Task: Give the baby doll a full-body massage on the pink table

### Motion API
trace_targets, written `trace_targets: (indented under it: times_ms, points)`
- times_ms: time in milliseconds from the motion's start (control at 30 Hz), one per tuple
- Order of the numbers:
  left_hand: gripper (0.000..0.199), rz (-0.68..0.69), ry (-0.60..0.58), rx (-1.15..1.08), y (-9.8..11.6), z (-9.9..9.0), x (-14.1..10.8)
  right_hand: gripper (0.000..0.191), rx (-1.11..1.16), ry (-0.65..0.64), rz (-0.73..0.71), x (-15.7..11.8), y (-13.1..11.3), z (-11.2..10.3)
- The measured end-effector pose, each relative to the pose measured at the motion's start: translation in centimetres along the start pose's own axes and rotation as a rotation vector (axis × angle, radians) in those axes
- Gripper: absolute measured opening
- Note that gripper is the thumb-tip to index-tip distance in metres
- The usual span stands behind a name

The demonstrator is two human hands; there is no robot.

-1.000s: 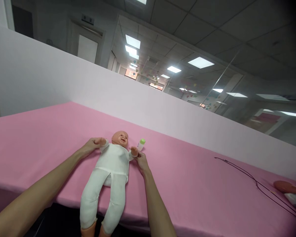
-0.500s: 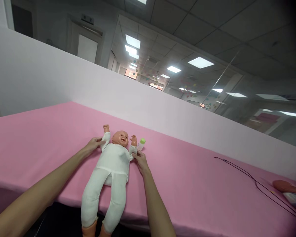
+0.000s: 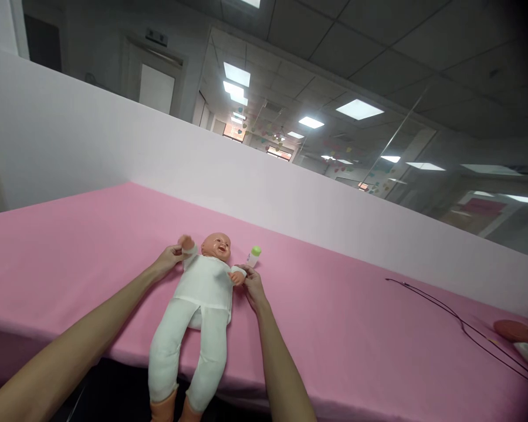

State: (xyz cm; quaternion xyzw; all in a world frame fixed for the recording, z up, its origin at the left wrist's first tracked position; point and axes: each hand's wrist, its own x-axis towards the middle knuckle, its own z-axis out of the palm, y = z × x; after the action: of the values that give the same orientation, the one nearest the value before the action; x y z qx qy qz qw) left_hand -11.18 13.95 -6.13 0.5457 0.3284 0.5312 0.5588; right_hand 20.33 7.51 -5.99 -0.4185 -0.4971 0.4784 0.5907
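1. Two bare hands were on one doll, a hand to each of its arms. Neither hand was spread wide or balled up; both were partly curled, with the fingertips brought in close.

2. Left hand: thumb and fingers were pinched on the doll's arm around the cuff of the white sleeve. The doll's little hand poked out just above that grip, kinda blurry, so no clue about its fingers.

3. Right hand: fingers were closed at the other cuff, holding that arm from the outer side. The doll's hand there was angled down, in toward its body. Couldn't make out every finger of this grip.

4. The doll was on its back, face up, on the pink cover. Its head pointed toward the white wall and its legs toward the person, lower legs past the near edge. So the long axis ran far to near, with a slight lean, head more to the right than the feet.

5. Nearby stuff: a green-capped bottle was just beyond the right fingers (couldn't tell if they touched). Well off to the right were a dark cord and an orange-brown object, partly cut off.
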Motion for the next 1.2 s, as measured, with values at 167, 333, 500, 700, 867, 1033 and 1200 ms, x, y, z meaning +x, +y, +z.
trace_targets:
  times_ms: [167, 333, 500, 700, 867, 1033, 1200]
  points:
    - [0.077, 0.121, 0.063, 0.287, -1.3, 0.6, 0.9, 0.029, -0.206, 0.026, -0.072, 0.0, 0.0, 0.7]
    - [0.068, 0.154, 0.057, 0.331, -2.0, 0.5, 1.3, 0.030, -0.263, 0.053, -0.119, -0.3, 0.0, 1.1]
    - [0.060, 0.084, -0.013, 0.245, -1.8, 0.2, 1.3, 0.035, -0.289, 0.113, -0.118, -0.1, 0.3, 1.1]
    - [0.056, 0.081, -0.001, 0.269, -1.1, 0.7, 0.8, 0.049, -0.307, 0.152, -0.089, -0.1, 0.5, 1.1]
    - [0.055, 0.056, -0.035, 0.201, -0.7, 0.7, 0.8, 0.047, -0.241, 0.139, -0.054, 0.1, 0.5, 0.9]
    - [0.059, -0.003, -0.069, -0.061, 0.2, -0.3, 0.5, 0.048, -0.081, 0.102, 0.000, 0.2, -0.1, 0.6]
    - [0.025, -0.089, -0.111, -0.077, 1.1, -1.0, -0.2, 0.024, 0.008, 0.006, 0.034, -0.5, -0.6, 0.4]
